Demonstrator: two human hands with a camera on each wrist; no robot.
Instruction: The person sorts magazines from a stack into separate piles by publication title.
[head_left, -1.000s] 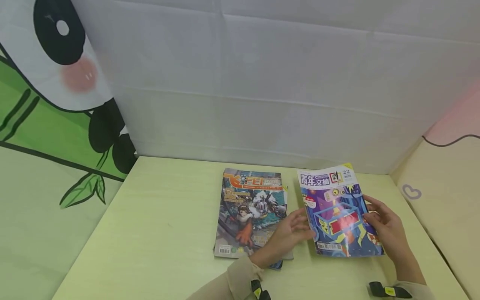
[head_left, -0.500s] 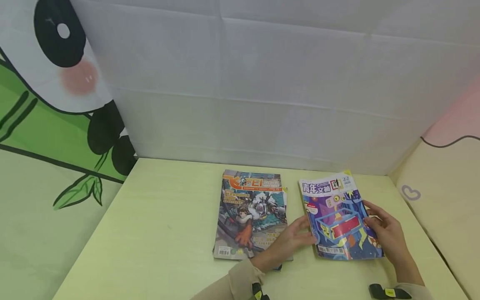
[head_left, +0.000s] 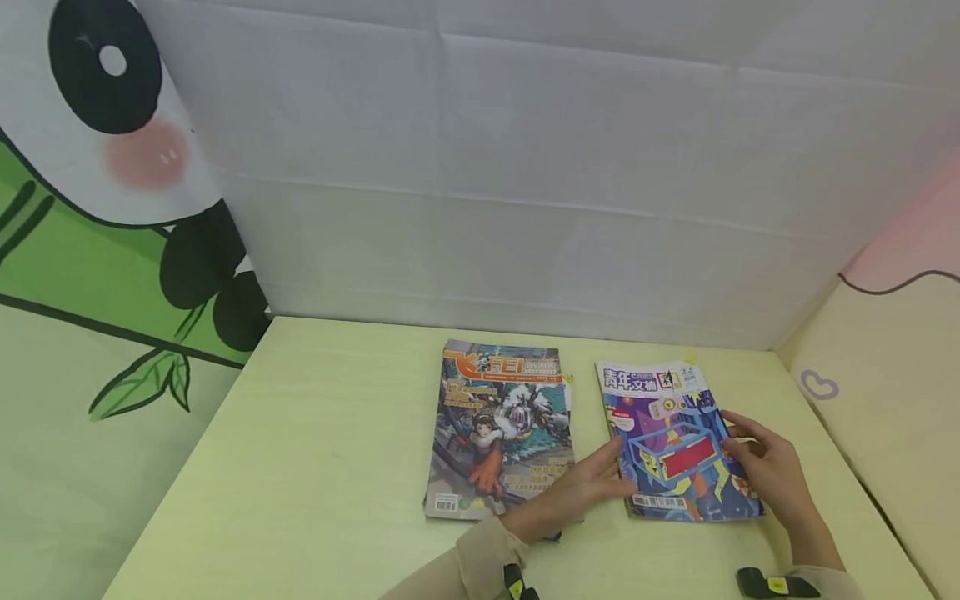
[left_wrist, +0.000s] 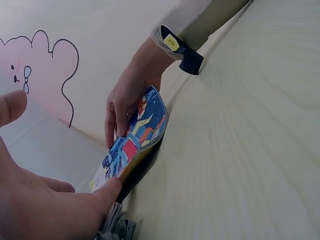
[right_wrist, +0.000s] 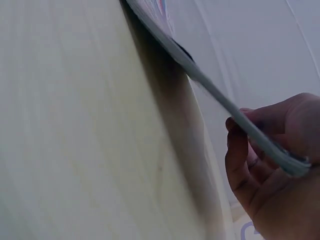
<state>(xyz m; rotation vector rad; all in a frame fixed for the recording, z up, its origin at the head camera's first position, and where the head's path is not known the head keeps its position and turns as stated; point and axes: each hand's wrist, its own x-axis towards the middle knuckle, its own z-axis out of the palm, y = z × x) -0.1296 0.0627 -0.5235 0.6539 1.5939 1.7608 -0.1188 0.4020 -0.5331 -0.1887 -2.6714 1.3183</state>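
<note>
A purple and blue magazine (head_left: pixel 682 442) with a white title band is tilted over the right part of the table. My right hand (head_left: pixel 772 462) pinches its right edge between thumb and fingers; in the right wrist view, the magazine's grey edge (right_wrist: pixel 225 102) stands raised above the table. At the left edge is my left hand (head_left: pixel 581 492), with extended fingers touching the magazine. The left wrist view shows another digit of this hand held apart from the cover. My left forearm crosses the lower right corner of a magazine stack (head_left: pixel 498 433), topped by a grey-teal cover with orange lettering.
The pale yellow table (head_left: pixel 315 450) extends to the left of the stack. A white sheet wall (head_left: pixel 525 183) rises behind its back edge, with a panda-print panel (head_left: pixel 150 167) at left and a cream panel (head_left: pixel 892 375) at right.
The purple magazine has come down towards the table, its top edge dropping most. My right hand has lowered with it; my left hand has moved slightly nearer. The stack has stayed put.
</note>
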